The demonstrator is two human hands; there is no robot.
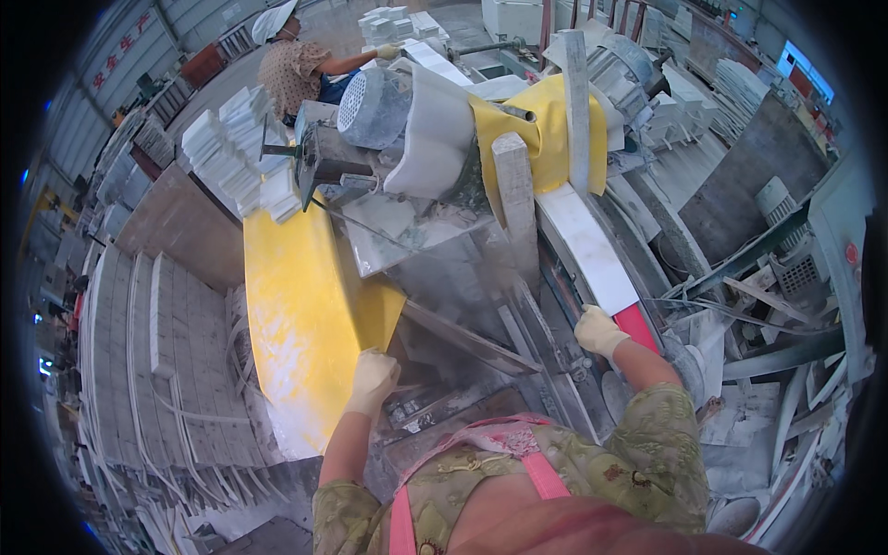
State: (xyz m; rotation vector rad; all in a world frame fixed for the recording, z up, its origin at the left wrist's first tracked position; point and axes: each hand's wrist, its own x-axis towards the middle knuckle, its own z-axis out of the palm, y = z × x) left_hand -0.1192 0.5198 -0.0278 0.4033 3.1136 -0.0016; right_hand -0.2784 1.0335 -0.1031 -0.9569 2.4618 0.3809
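My left hand (373, 381), in a pale glove, is closed with curled fingers at the right edge of a yellow sheet (296, 324) dusted white. What its fingers hold, if anything, is hidden. My right hand (599, 333), also gloved, is closed at the near left corner of a long white stone strip (588, 248). The strip lies on a narrow track, and a red belt (636, 327) shows at its near end. Its far end goes under a yellow flap (541, 120) hanging from the machine.
A dusty motor (375, 109) and metal frame stand ahead, with an upright grey post (515, 190). Stacked white pieces (222, 153) sit on the yellow sheet's far end. Long slabs (120, 361) lean at left. Another person (296, 69) works at the far left. Offcuts and beams crowd the right.
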